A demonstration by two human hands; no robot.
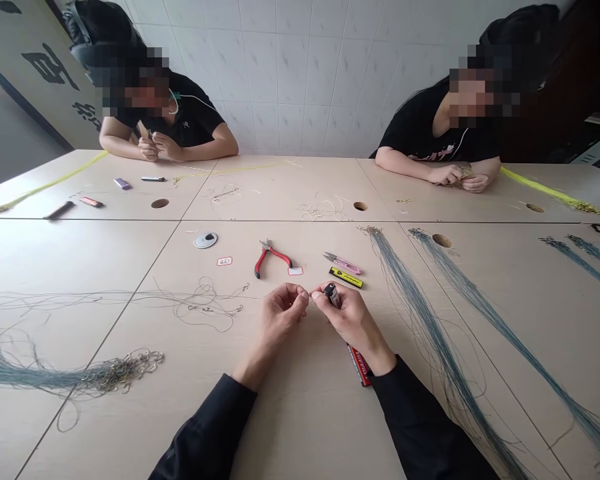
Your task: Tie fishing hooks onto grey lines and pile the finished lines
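Note:
My left hand (285, 308) is closed in a pinch, thumb against forefinger. A thin line runs in from the left toward its fingers; its end is too small to make out. My right hand (347, 313) grips a black lighter (333, 295), with thumb and forefinger brought up against the left fingertips. Just beyond my hands lie red-handled pliers (275, 257), pink thread snips (343, 263) and a yellow-and-black lighter-shaped object (347, 277). Partly under my right wrist is a red lighter (359, 365).
A bundle of blue-grey lines with hooks (123, 370) lies at left, near loose lines (200, 307). More line bundles (420, 327) stretch along the right. A round grey disc (205, 240) sits beyond. Two people (200, 127) work across the table (300, 427).

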